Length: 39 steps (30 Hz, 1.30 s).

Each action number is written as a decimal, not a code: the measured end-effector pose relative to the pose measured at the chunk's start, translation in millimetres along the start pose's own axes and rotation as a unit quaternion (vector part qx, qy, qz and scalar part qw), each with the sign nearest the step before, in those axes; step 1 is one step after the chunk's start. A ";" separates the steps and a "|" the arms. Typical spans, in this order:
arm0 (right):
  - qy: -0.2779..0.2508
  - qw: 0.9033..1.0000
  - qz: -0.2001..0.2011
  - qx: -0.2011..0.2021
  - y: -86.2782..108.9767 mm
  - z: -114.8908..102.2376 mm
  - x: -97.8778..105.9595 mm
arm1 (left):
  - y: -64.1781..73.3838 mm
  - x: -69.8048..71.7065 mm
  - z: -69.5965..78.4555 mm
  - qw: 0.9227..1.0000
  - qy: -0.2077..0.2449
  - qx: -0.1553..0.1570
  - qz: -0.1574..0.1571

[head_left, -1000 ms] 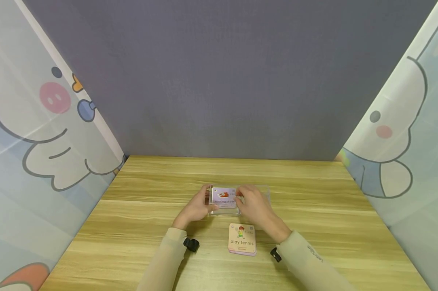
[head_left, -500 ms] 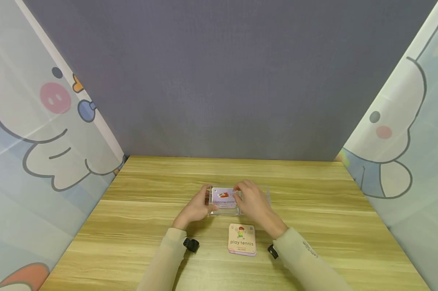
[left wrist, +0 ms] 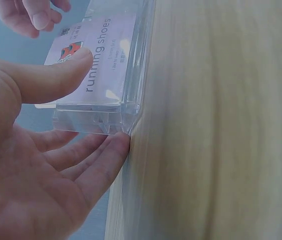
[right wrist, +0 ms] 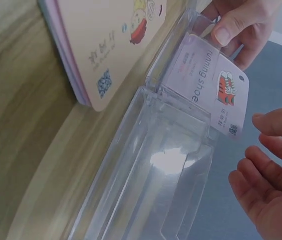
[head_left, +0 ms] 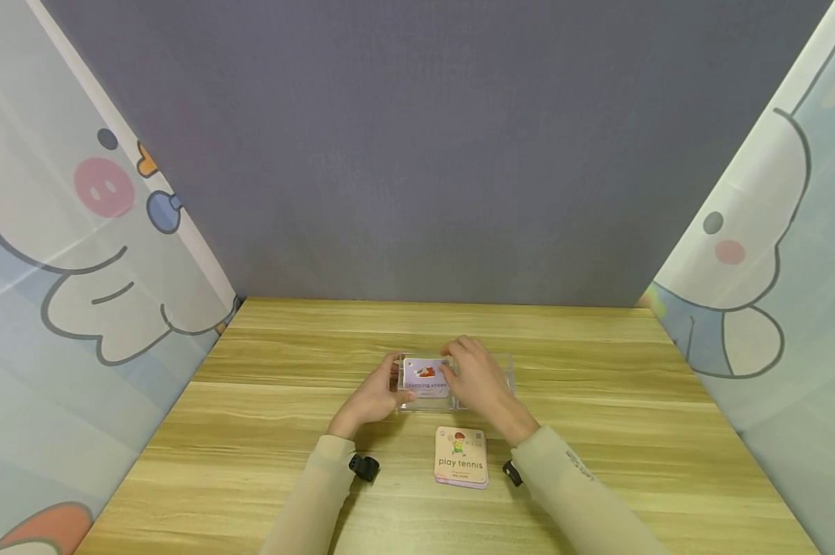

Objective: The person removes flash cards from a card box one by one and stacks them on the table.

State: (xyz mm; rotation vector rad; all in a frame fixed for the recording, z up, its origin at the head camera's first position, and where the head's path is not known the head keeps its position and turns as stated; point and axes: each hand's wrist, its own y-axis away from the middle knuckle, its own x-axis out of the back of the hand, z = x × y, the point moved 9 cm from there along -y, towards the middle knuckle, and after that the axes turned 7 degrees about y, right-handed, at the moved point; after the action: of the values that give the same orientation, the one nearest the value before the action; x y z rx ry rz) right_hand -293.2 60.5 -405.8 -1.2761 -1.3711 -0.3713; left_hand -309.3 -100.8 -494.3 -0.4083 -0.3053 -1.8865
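A clear plastic box (head_left: 427, 405) with two compartments lies open on the table. Its left compartment holds a lilac card (head_left: 424, 376) printed "running shoes"; the right compartment (right wrist: 150, 185) appears bare in the right wrist view. My left hand (head_left: 374, 395) grips the box's left end, thumb over the card side and fingers around the outside, as the left wrist view shows. Beside the card's upper right corner hovers my right hand (head_left: 481, 385), its fingers loosely bent, apart from the card and holding nothing in the right wrist view.
In front of the box sits a small stack of cards (head_left: 461, 456), "play tennis" on top and lilac edges below. The wood-grain table (head_left: 250, 432) ends at a grey back panel (head_left: 417, 193). Cartoon-print curtains (head_left: 56, 308) stand at both sides.
My right hand has shifted from the card's right edge up and slightly left, toward its upper corner. My left hand, the box and the stack stay in place.
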 end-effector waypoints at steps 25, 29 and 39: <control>0.028 0.999 -0.034 0.003 2.2 0.1 -22.4 | 1.5 0.7 2.5 1.000 -0.009 0.000 -0.001; 0.024 0.999 -0.042 -0.007 2.4 0.8 -24.1 | 1.2 0.1 2.0 1.000 -0.010 0.000 -0.002; 0.018 0.998 -0.051 -0.023 -0.9 3.8 -28.0 | 1.3 0.0 3.5 1.000 -0.007 -0.002 -0.002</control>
State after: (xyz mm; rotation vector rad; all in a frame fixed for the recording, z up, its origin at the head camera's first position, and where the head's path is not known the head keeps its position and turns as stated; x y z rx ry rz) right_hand -303.2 50.5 -430.3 -1.2344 -1.4071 -0.4960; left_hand -307.6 -99.9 -491.1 -0.4247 -0.3123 -1.8899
